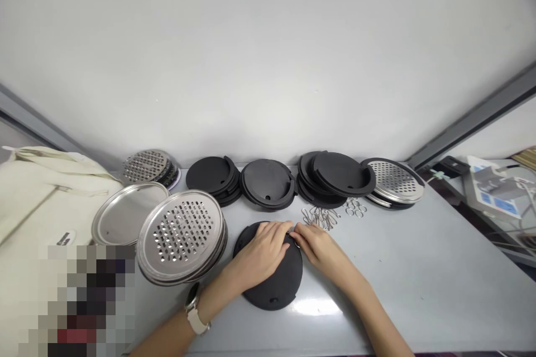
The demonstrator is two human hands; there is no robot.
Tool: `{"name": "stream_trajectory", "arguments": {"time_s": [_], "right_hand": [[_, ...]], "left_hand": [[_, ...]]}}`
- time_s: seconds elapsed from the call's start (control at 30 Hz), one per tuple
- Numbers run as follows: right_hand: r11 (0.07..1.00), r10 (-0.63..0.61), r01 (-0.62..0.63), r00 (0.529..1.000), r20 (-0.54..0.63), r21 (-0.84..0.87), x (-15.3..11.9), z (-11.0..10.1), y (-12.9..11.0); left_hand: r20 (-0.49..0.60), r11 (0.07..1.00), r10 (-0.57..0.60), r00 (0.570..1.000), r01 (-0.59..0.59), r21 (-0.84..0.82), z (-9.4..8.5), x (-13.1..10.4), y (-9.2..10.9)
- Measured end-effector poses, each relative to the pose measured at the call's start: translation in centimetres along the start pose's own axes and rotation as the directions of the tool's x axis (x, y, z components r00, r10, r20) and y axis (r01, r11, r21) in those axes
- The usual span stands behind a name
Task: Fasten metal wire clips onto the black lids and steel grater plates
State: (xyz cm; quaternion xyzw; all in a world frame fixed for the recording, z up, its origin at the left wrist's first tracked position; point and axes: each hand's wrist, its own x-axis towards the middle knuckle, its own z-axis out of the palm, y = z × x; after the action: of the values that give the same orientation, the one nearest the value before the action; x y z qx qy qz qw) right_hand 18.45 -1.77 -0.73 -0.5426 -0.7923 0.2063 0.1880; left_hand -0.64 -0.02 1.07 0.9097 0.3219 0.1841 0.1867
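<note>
A round black disc [274, 284] lies on the grey table at the front middle, with a small hole near its lower edge. My left hand [266, 248] rests over its upper part, fingers bent toward the disc's upper right rim. Beside it, my right hand [314, 242] pinches at that same rim, where a bit of small metal shows between the fingertips; its shape is too hidden to tell. Just behind my right hand lies a loose pile of metal clips [322, 217], and several metal rings [355, 207] sit right of them.
Stacks of black discs [268, 181] line the wall. Perforated metal plates [182, 237] are stacked at left beside a plain metal plate [129, 213]; more perforated plates [393, 179] stand at back right. A cream bag [54, 195] fills the left edge.
</note>
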Motion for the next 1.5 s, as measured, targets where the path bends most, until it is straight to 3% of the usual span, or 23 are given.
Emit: {"name": "stream_trajectory", "arguments": {"time_s": [0.67, 1.17, 1.5], "right_hand": [[0.998, -0.016, 0.014, 0.999, 0.042, 0.058, 0.03, -0.33, -0.33], [1.0, 0.003, -0.003, 0.999, 0.032, -0.01, 0.01, 0.06, -0.14], [0.997, 0.03, -0.033, 0.999, 0.04, 0.068, 0.01, -0.01, -0.19]], "left_hand": [[0.012, 0.998, -0.011, 1.0, 0.012, -0.064, -0.12, 0.15, -0.08], [0.025, 0.999, -0.008, 1.0, 0.009, -0.054, -0.39, 0.3, 0.11], [0.023, 1.0, 0.011, 1.0, -0.011, -0.019, -0.18, 0.31, -0.03]]}}
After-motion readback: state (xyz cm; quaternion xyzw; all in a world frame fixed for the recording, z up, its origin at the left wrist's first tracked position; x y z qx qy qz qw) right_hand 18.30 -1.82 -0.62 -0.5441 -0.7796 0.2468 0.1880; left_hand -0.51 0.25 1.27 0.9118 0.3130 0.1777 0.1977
